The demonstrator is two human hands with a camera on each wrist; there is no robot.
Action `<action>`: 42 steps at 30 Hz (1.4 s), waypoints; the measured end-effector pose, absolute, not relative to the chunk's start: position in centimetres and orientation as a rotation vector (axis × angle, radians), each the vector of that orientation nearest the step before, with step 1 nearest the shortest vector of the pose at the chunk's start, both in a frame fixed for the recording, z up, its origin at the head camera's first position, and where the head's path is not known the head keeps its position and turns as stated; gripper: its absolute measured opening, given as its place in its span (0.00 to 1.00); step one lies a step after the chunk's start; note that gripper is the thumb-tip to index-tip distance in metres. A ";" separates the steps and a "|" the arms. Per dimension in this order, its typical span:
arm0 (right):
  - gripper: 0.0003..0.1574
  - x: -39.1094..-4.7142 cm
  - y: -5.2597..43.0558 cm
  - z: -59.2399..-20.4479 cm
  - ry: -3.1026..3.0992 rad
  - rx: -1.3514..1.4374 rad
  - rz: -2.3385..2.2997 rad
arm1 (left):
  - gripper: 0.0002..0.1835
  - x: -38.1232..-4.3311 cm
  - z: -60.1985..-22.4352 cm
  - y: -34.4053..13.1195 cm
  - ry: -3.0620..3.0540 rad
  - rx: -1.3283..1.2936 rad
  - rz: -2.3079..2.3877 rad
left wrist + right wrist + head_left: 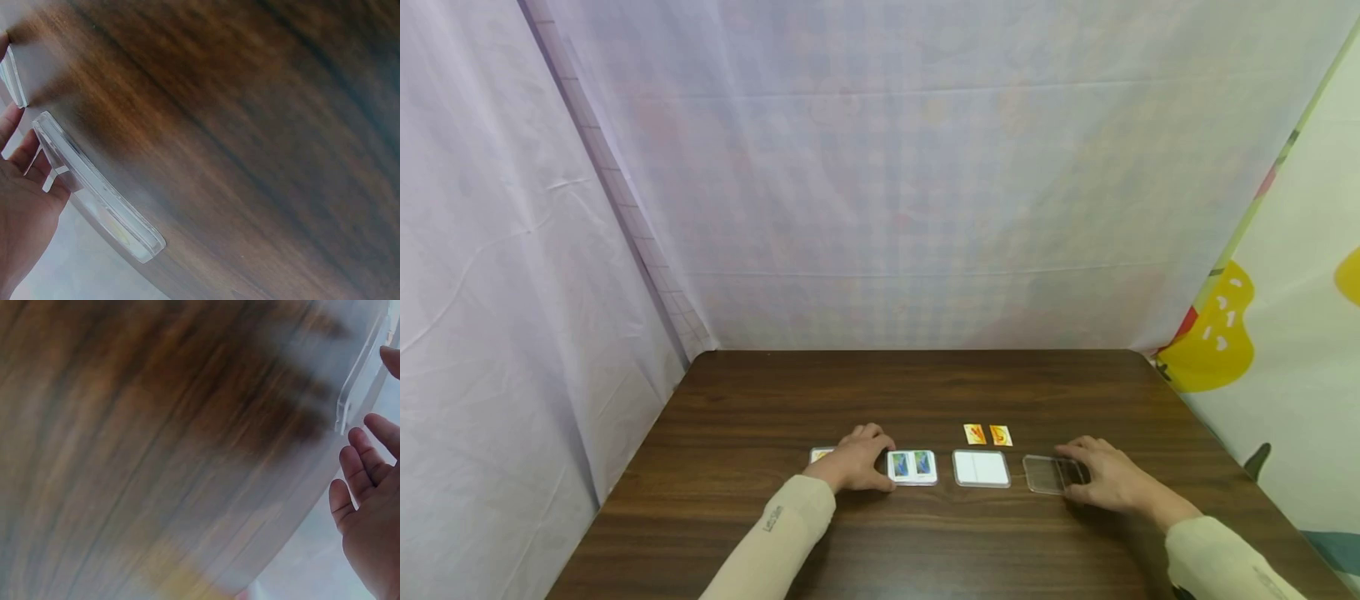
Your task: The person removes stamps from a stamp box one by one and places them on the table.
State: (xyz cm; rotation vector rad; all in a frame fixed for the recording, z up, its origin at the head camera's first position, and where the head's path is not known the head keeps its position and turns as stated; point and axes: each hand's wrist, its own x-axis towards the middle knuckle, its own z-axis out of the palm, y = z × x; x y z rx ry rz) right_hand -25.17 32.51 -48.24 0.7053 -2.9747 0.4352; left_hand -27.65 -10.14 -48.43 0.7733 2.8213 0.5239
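In the head view, my left hand (856,461) spans the left side of a small flat case (912,479) showing two blue-green stamp-like pictures, thumb and forefinger at its near and far corners. Another case (820,454) lies partly hidden behind that hand; the left wrist view shows this clear-edged case (100,190) beside the outer fingers. On the right, my right hand (1105,477) holds a transparent plastic lid (1043,473) between thumb and forefinger, at its right end. The lid (359,378) appears edge-on in the right wrist view, with the other fingers loosely bent.
Between the hands lies a case with a blank white, two-part insert (982,469). Two small orange-and-yellow stamp-like pieces (975,434) lie just beyond it. The dark wooden table (917,383) ends at a pale curtain (910,208) at the back.
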 end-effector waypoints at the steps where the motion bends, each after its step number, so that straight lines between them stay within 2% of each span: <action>1: 0.41 -25.2 32.4 -48.2 -2.968 0.701 0.446 | 0.29 -27.7 -48.4 -10.1 2.820 0.771 0.525; 15: 0.32 -25.6 29.4 -47.2 -2.852 0.781 0.542 | 0.30 -27.8 -48.7 -10.1 2.819 0.778 0.522; 42: 0.23 -27.7 18.7 -47.6 -2.773 0.722 0.797 | 0.30 -27.6 -48.4 -10.1 2.810 0.756 0.557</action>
